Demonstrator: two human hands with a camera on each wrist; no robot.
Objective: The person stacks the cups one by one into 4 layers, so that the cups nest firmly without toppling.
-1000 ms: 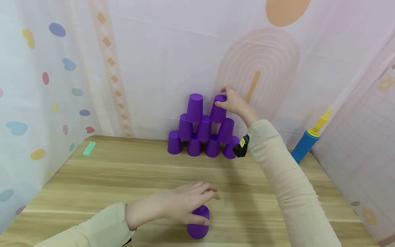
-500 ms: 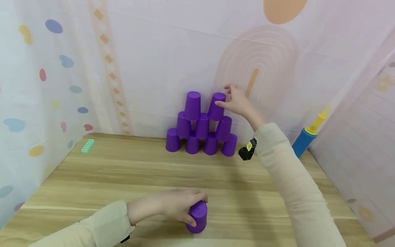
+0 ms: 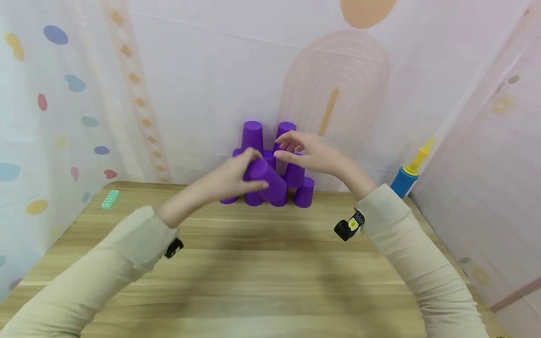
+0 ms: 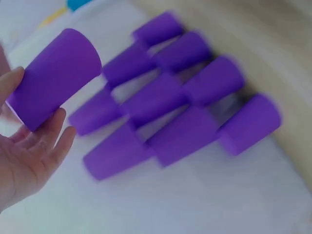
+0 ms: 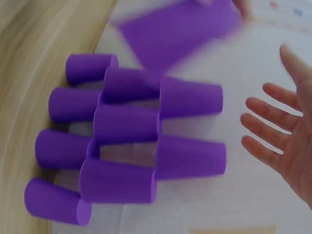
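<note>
Aloft — smooth tapered purple cup — left hand.

A small play corner, set up like a child's booth. Pastel curtains printed with coloured blobs, hearts and arches close in a wooden counter on three sides. On it are purple cups built into a pyramid, a balloon pump and a green toy brick.
</note>
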